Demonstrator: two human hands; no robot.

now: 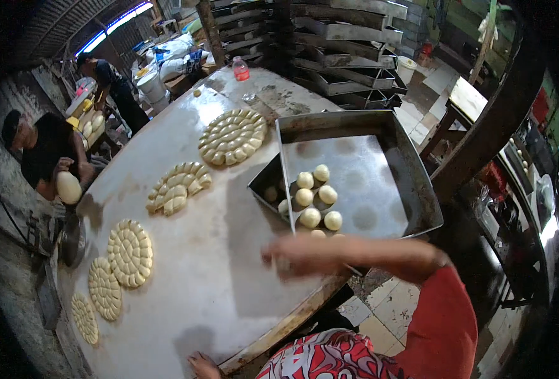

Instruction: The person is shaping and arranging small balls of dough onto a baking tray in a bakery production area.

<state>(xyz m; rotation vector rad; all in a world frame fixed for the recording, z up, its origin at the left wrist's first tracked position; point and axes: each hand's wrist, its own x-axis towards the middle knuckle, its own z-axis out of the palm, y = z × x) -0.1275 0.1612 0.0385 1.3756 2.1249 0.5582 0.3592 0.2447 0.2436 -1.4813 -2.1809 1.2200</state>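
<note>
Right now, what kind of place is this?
Probably a bakery: patterned dough rounds lie on the table, dough balls sit in a metal tray, and more trays are stacked behind.

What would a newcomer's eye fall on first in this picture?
Most likely the segmented dough rounds running down the left of the pale table, one of them incomplete. Next, the square metal tray at the table's right edge, with pale dough balls toward its left side and the motion-blurred right hand near its closest left corner. Behind, metal pans stand stacked at top centre.
</note>
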